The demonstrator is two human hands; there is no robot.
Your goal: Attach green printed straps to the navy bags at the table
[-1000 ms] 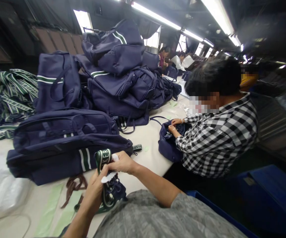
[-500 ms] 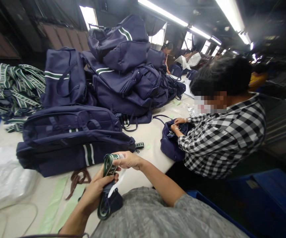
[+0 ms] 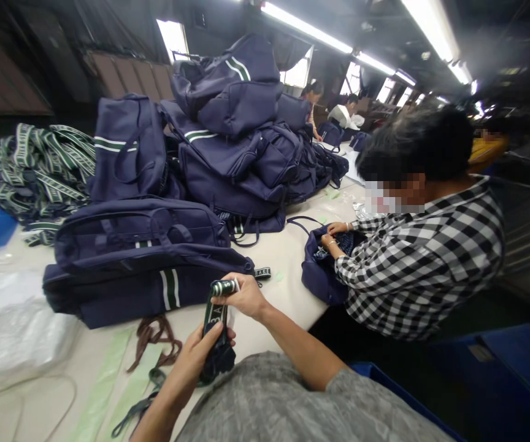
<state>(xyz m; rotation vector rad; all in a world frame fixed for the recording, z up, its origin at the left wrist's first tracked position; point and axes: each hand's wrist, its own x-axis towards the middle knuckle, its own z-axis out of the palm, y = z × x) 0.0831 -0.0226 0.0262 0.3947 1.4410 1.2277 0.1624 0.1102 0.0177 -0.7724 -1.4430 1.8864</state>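
Observation:
A folded green and navy lettered strap [image 3: 216, 314] is held upright in front of my body. My left hand [image 3: 203, 344] is wrapped round its lower part, thumb lying across the front. At the strap's top end my right hand [image 3: 245, 296] pinches the fold; a bit of white shows by its fingers. Just beyond my hands lies a navy bag [image 3: 136, 288] with a green and white stripe. Brown ties [image 3: 154, 341] rest on the table left of the strap. A dark cord [image 3: 134, 410] lies beside my left forearm.
Navy bags [image 3: 241, 141] are piled at the back. A heap of lettered straps [image 3: 39, 166] stands at far left, above clear plastic sheets [image 3: 11, 331]. At right, a co-worker in a checked shirt [image 3: 412, 264] has both hands in a navy bag [image 3: 318, 270]. Blue bins [image 3: 499, 368] stand lower right.
My right hand has moved slightly right and up with the strap's top end, which is now folded over. The white strip that hung down is mostly out of sight. The view has shifted slightly.

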